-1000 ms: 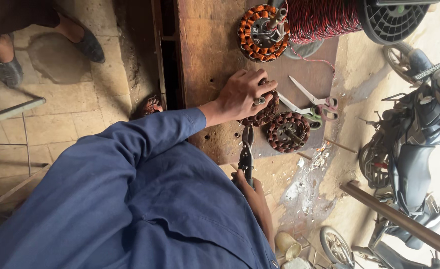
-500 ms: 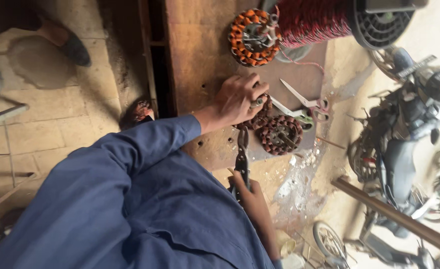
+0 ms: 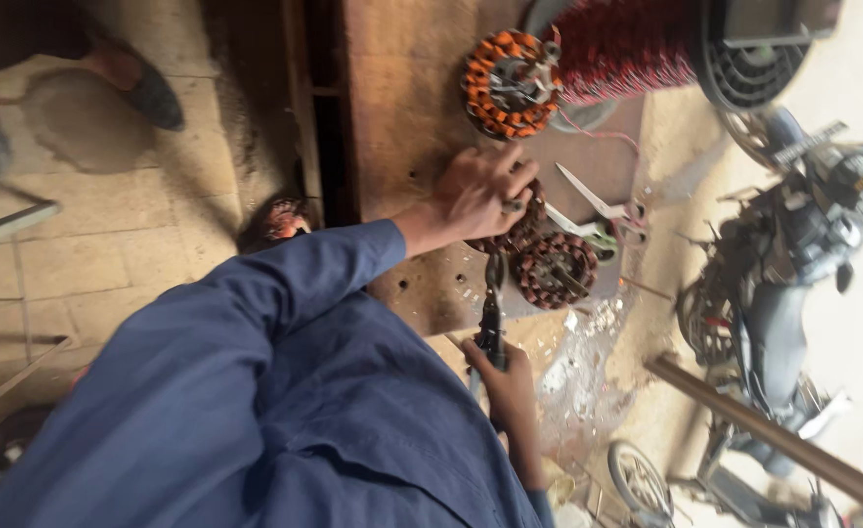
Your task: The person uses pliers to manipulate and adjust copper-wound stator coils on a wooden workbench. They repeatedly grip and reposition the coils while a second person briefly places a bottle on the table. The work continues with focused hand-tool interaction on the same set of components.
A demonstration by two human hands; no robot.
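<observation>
Now pressing the coil (image 3: 527, 233) down near the bench (image 3: 402, 117) edge with curled fingers of the left hand (image 3: 478, 196), and gripping pliers (image 3: 493, 318) tight in the right hand (image 3: 512, 386), nose pointing straight at the coil, nearly touching.

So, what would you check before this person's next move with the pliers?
1. Left hand has a firm hold on the dark coil: ok.
2. Right hand grips the pliers by the handles: ok.
3. Pliers' tip is actually on the coil's wire: cannot tell, too small to see.
4. Scissors kept away from the fingers: not ok, they lie open close by.
5. Second coil lies flat on the bench: ok.
</observation>
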